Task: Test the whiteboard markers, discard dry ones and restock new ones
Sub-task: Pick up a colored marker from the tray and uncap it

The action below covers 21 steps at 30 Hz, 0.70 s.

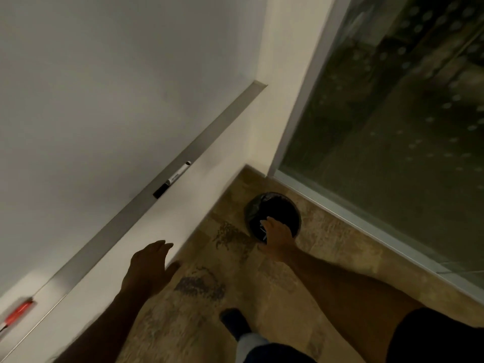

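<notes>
Reaching down and forward: right arm is stretched out nearly straight, with the right hand (277, 231) back-up over the near rim of the bin (282, 205). Fingers point into the opening. A few thin pale streaks show at the fingertips against the dark inside. They are too blurred to name, and I cannot tell whether the hand pinches them or is slack.

Left hand (150, 265): arm bent and raised at the wall below the tray, palm away from camera. Fingers are straight and slightly fanned, thumb out to the side, holding nothing. I cannot tell whether it touches the wall.

Black-capped marker (172, 179): white barrel with a dark label, lying lengthwise on the marker tray (214, 127), well apart from both hands. Red marker (19, 311): at the far lower-left end of the same ledge line, motion-blurred.

Materials:
- Whiteboard (104, 87): smooth matte white, tray a flat grey metal-looking strip along its lower edge.
- Bin: round, black, with a glossy dark liner folded over the rim, standing on the floor (327, 252) near the corner.
- Floor: tan stone-look tile with dark speckled patches.
- Glass panel (392, 113): pale frame, dotted pattern, on the right.
- Shoe (233, 323): dark toe at bottom centre.
</notes>
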Each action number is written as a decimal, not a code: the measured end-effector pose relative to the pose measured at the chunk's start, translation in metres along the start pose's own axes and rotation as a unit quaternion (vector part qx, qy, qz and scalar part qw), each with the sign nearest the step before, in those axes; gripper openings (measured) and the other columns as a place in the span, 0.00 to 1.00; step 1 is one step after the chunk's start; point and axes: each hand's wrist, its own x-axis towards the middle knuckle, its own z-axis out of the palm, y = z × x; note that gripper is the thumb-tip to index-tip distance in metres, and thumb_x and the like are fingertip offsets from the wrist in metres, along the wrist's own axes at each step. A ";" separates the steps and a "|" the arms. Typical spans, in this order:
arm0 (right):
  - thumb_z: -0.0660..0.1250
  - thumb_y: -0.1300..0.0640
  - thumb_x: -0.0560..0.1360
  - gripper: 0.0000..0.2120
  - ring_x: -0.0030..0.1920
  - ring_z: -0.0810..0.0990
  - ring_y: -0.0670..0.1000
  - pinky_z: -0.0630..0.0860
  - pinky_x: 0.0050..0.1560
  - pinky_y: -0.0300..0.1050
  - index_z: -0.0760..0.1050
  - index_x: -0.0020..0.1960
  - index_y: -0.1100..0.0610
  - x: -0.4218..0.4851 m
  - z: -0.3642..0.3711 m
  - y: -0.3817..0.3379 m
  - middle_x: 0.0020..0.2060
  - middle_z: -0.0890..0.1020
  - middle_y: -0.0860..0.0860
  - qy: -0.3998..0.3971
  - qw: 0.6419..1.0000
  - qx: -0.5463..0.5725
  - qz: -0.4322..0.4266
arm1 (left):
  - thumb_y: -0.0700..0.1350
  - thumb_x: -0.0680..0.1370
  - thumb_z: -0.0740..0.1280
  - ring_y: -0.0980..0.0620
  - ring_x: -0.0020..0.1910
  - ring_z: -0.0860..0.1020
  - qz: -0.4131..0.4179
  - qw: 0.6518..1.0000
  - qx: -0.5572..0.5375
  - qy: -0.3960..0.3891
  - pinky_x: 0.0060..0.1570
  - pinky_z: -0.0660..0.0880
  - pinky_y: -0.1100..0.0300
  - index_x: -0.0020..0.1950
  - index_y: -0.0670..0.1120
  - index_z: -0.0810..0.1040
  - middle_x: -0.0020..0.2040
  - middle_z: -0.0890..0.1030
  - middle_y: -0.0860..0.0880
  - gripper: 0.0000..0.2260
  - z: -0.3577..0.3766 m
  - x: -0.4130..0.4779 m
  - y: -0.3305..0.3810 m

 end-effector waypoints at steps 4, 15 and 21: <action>0.52 0.36 0.79 0.34 0.75 0.59 0.58 0.55 0.74 0.57 0.57 0.78 0.56 -0.016 0.005 -0.049 0.77 0.59 0.56 -0.025 0.997 -0.031 -0.064 | 0.67 0.77 0.54 0.48 0.75 0.64 -0.033 0.999 -0.028 0.018 0.72 0.62 0.48 0.75 0.50 0.67 0.75 0.68 0.47 0.32 0.004 -0.035 -0.017; 0.62 0.45 0.77 0.29 0.73 0.63 0.58 0.55 0.75 0.55 0.64 0.74 0.57 -0.068 0.021 -0.168 0.73 0.65 0.57 -0.055 0.964 -0.128 -0.225 | 0.59 0.76 0.67 0.47 0.69 0.72 -0.165 0.980 -0.075 0.076 0.65 0.70 0.48 0.70 0.49 0.74 0.70 0.74 0.47 0.25 0.027 -0.152 -0.084; 0.65 0.48 0.76 0.21 0.61 0.76 0.56 0.72 0.64 0.52 0.73 0.66 0.56 -0.091 0.028 -0.248 0.62 0.76 0.54 -0.077 0.938 -0.157 -0.301 | 0.53 0.76 0.70 0.46 0.65 0.75 -0.225 0.957 -0.104 0.147 0.61 0.73 0.48 0.66 0.48 0.77 0.66 0.78 0.48 0.20 0.032 -0.217 -0.115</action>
